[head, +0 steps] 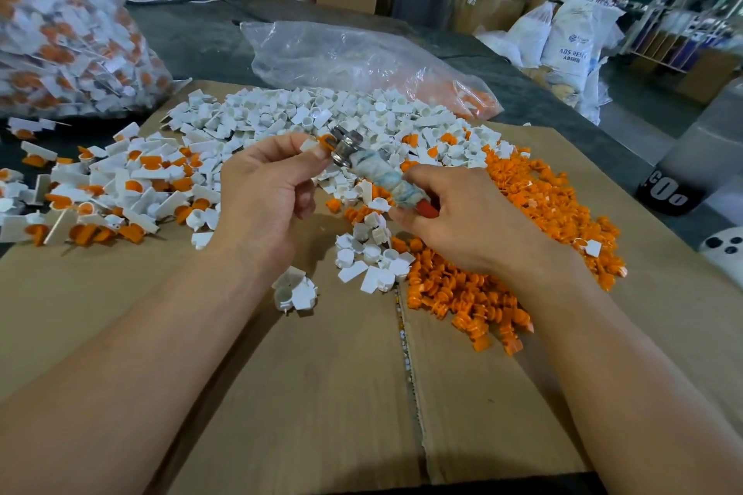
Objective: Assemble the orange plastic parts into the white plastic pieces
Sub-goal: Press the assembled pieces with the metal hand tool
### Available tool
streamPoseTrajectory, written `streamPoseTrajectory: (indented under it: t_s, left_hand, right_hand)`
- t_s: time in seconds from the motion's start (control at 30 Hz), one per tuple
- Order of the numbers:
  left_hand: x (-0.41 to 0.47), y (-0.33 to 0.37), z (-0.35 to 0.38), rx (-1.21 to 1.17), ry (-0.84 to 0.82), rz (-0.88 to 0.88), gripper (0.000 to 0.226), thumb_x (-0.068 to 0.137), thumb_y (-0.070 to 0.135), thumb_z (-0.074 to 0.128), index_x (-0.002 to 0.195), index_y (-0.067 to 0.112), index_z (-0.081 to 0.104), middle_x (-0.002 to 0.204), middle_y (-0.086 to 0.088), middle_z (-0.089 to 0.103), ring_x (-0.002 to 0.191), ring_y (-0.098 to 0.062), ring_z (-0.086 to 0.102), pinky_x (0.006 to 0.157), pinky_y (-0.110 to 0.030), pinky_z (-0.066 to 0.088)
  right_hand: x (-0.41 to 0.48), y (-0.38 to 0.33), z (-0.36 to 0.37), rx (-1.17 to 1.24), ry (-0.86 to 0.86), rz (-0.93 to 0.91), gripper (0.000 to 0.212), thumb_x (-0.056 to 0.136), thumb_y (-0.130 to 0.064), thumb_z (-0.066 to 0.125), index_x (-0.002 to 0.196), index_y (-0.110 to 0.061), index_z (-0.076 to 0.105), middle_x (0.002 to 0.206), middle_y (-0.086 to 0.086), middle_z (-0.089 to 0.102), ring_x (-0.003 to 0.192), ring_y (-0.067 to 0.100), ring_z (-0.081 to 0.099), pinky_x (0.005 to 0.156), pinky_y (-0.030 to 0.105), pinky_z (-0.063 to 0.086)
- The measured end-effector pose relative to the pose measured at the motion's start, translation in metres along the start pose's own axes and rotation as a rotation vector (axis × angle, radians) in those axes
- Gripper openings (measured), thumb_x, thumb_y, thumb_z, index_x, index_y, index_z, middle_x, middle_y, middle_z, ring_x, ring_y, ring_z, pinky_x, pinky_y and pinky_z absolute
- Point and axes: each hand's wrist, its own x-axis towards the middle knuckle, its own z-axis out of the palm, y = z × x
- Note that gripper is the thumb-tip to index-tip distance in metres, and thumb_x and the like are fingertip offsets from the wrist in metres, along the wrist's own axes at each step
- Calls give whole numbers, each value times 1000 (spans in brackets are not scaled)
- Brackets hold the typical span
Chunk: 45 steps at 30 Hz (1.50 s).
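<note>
Fingers of my left hand (265,189) pinch a white piece (310,144) with an orange part (323,139) at its end. Fingers of my right hand (454,213) curl round a cloth-wrapped tool (378,177); its metal head (341,145) touches the piece just beyond my left fingertips. White pile (321,112) lies beyond the fingers, orange heap (542,197) right of them, on cardboard (321,394).

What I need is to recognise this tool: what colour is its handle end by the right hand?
The handle end is red, seen in the head view.
</note>
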Motion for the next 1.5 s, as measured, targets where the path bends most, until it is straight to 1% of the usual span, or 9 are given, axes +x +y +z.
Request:
streamPoseTrajectory:
  t_s: [0.27, 0.7, 0.8, 0.9, 1.1, 1.2, 1.33, 1.4, 1.5]
  left_hand:
    - [0, -1, 0, 14, 20, -6, 27, 84, -3, 58, 64, 16, 57, 44, 12, 53, 33, -2, 33, 36, -12, 29]
    - [2, -1, -2, 7, 33, 5, 23, 84, -2, 59, 67, 14, 57, 42, 10, 50, 32, -3, 33, 36, -12, 27]
    - [2, 0, -1, 22, 45, -8, 21, 83, 0, 60, 68, 14, 57, 41, 11, 49, 32, -3, 33, 37, -11, 27]
    - [2, 1, 1, 23, 54, -41, 22, 83, 1, 62, 68, 17, 58, 42, 11, 52, 34, -4, 40, 37, -12, 31]
    - [6, 1, 0, -184, 18, -165, 10, 89, 9, 57, 80, 10, 58, 55, 2, 63, 47, -5, 58, 43, -14, 46]
    - [10, 2, -3, -280, 78, -224, 18, 93, 18, 54, 78, 9, 55, 55, -1, 64, 46, -6, 59, 42, -14, 45]
    - [19, 10, -15, -441, 188, -232, 25, 95, 22, 50, 73, 11, 55, 56, 0, 63, 47, -4, 59, 43, -14, 44]
    - [21, 15, -21, -547, 209, -239, 27, 95, 23, 48, 72, 12, 54, 57, 1, 62, 47, -4, 58, 43, -13, 43]
    - [23, 20, -27, -691, 245, -199, 23, 95, 20, 47, 75, 13, 56, 58, 2, 63, 48, -3, 58, 44, -13, 42]
  right_hand:
    - [1, -1, 1, -15, 8, 12, 35, 88, -32, 59, 61, -30, 37, 59, -9, 42, 53, 7, 39, 47, 19, 28]
    - [3, -2, 7, -74, 76, -24, 35, 87, -31, 58, 61, -26, 36, 58, -8, 40, 53, 11, 38, 50, 29, 31]
    - [4, 0, 10, -90, 86, -27, 17, 88, -29, 58, 76, -18, 53, 61, -7, 44, 57, 14, 41, 52, 29, 34]
    - [6, 4, 14, -94, 96, -25, 20, 87, -34, 58, 93, -15, 58, 65, -10, 48, 60, 9, 45, 52, 24, 33]
    - [13, 26, 5, -158, 206, 41, 32, 80, -44, 63, 104, -22, 56, 84, -9, 48, 76, 10, 44, 57, 19, 30]
    - [15, 42, -1, -188, 246, 151, 38, 80, -46, 62, 107, -20, 57, 89, -7, 50, 82, 11, 44, 55, 22, 28]
    - [16, 63, -8, -227, 218, 328, 47, 78, -51, 63, 110, -17, 58, 101, 2, 58, 86, 15, 45, 67, 28, 32]
    - [16, 70, -10, -228, 190, 394, 49, 77, -53, 64, 107, -15, 58, 105, 5, 59, 88, 18, 49, 68, 29, 33]
    - [16, 77, -11, -235, 176, 448, 61, 75, -56, 65, 115, -11, 56, 115, 8, 58, 103, 25, 52, 71, 30, 34]
